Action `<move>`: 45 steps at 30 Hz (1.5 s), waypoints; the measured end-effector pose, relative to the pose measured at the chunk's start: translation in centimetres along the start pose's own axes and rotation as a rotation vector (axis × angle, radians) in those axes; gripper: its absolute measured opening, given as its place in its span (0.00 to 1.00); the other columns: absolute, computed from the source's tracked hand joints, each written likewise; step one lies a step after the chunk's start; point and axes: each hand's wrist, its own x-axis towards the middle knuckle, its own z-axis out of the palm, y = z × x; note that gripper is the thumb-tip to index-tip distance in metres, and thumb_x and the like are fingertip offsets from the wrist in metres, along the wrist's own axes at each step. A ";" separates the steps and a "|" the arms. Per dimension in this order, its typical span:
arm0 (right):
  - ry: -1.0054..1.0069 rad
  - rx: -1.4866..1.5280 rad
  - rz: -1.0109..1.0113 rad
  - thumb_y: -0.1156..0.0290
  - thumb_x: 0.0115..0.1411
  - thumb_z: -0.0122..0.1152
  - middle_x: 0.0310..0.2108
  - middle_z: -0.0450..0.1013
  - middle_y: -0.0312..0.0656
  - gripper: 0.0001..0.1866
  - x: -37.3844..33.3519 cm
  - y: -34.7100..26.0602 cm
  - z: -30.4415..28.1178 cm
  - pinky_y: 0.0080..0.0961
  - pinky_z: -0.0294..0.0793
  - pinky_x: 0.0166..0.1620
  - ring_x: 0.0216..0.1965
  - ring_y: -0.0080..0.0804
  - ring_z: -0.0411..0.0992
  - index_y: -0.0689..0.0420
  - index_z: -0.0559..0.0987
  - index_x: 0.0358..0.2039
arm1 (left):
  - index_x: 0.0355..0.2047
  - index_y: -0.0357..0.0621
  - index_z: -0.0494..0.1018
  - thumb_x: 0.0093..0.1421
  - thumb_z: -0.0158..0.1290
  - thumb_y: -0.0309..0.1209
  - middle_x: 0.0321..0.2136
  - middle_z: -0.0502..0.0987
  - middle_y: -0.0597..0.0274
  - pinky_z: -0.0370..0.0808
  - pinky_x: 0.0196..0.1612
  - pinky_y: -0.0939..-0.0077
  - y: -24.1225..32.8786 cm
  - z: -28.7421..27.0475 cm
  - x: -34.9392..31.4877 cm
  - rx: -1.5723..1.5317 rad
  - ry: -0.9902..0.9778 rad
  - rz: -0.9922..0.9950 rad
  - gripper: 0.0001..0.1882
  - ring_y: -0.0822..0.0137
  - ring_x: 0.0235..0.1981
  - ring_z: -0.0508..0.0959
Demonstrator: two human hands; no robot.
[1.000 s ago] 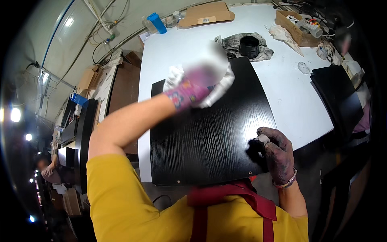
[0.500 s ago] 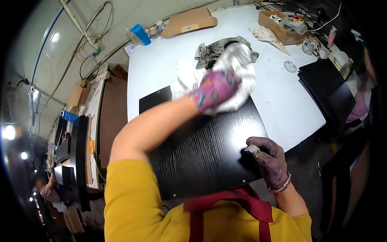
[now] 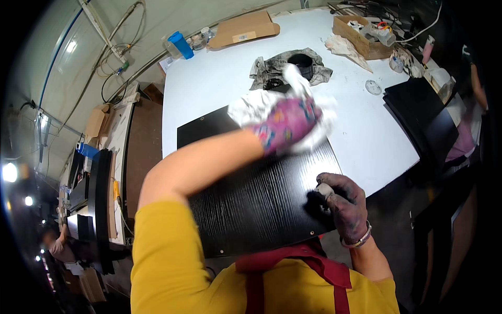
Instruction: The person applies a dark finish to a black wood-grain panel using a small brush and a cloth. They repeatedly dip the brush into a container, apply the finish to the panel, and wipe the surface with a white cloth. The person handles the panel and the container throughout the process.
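A black wood-grain panel (image 3: 251, 204) with small holes near its edges lies on the white table, close to my body. My left hand (image 3: 293, 121), in a patterned purple glove, is closed on a white cloth (image 3: 251, 106) spread over the panel's far right part; motion blurs the cloth. At the panel's near right edge, my right hand (image 3: 346, 203) wears a stained purple glove. Its thumb and fingers pinch a small greyish-white wad (image 3: 324, 190) with a blackened underside. Beyond the panel, a black round dish (image 3: 300, 62) rests on a stained grey rag (image 3: 272, 67).
Black panels (image 3: 421, 112) are stacked at the table's right edge. Along the back stand a blue cup (image 3: 181, 45), a flattened cardboard box (image 3: 244, 31) and a box of odds and ends (image 3: 377, 49). More dark panels (image 3: 98, 201) lean on the left bench. Other people appear at both sides.
My left hand has swept the white cloth slightly to the right and toward me, uncovering more of the black dish. The right hand keeps its pinch near the panel's edge.
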 end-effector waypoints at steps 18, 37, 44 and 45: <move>-0.034 -0.119 -0.226 0.78 0.54 0.54 0.39 0.76 0.38 0.20 -1.3 1.0 0.1 0.20 0.72 0.44 0.38 0.21 0.72 0.65 0.77 0.49 | 0.32 0.43 0.72 0.53 0.52 0.39 0.27 0.75 0.60 0.77 0.36 0.74 -7.3 -3.1 -3.2 0.037 -0.277 -0.455 0.12 0.64 0.30 0.80; -0.530 0.365 -0.148 0.63 0.65 0.55 0.49 0.75 0.36 0.15 17.5 2.5 -2.3 0.36 0.74 0.50 0.48 0.32 0.74 0.52 0.76 0.50 | 0.39 0.46 0.73 0.54 0.53 0.31 0.35 0.74 0.58 0.77 0.33 0.64 17.7 -7.7 -12.8 -0.090 -0.021 -0.092 0.12 0.60 0.33 0.79; -0.492 0.156 -0.141 0.69 0.66 0.49 0.48 0.75 0.38 0.18 17.2 1.8 -3.5 0.23 0.71 0.53 0.50 0.27 0.73 0.58 0.73 0.54 | 0.46 0.47 0.74 0.64 0.49 0.42 0.23 0.78 0.57 0.77 0.34 0.70 7.8 -10.0 -31.1 0.103 -0.084 -1.100 0.16 0.63 0.31 0.80; -0.477 0.119 -0.114 0.69 0.66 0.49 0.48 0.75 0.38 0.17 17.5 1.8 -3.3 0.22 0.71 0.53 0.50 0.26 0.72 0.58 0.73 0.54 | 0.47 0.43 0.73 0.65 0.47 0.43 0.28 0.79 0.52 0.77 0.37 0.67 5.8 -9.8 -35.1 0.040 -0.054 -1.232 0.19 0.58 0.33 0.81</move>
